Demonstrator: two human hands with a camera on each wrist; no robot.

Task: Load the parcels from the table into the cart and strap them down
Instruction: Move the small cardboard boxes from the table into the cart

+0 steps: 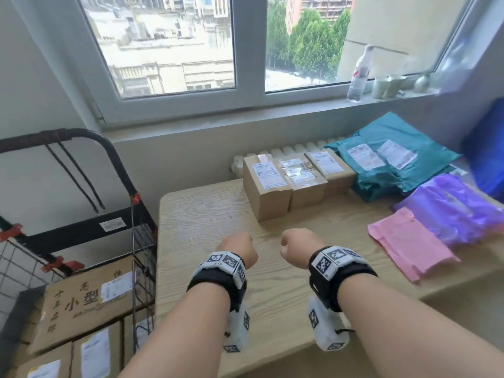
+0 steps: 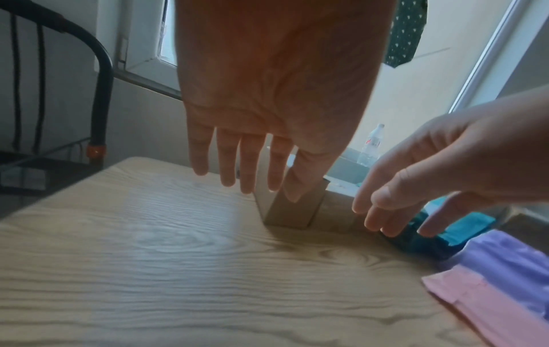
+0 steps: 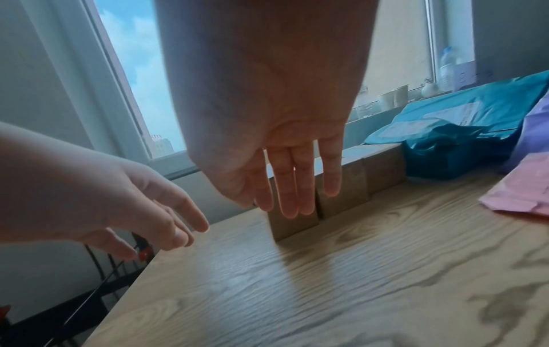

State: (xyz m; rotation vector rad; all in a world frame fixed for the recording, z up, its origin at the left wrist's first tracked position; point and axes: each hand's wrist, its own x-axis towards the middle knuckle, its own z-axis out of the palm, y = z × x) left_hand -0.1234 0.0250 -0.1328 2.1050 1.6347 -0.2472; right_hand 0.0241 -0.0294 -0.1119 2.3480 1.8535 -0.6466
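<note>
The cart [image 1: 81,203] — black frame, wire sides — holds labelled cartons beside the tabletop [image 1: 207,214]. Three brown boxes [image 1: 291,178], then teal, purple and pink mailers, lie there. Left hand [image 1: 240,248] and right hand [image 1: 296,246] hover — grip wide, holding nothing.

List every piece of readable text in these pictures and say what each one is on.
"小型", with "高" above it: printed on the large carton in the cart.
Smaller characters on that carton: too blurred to read.
Shipping labels on the three small boxes and teal mailers: too small.
Bottle label: illegible.
</note>
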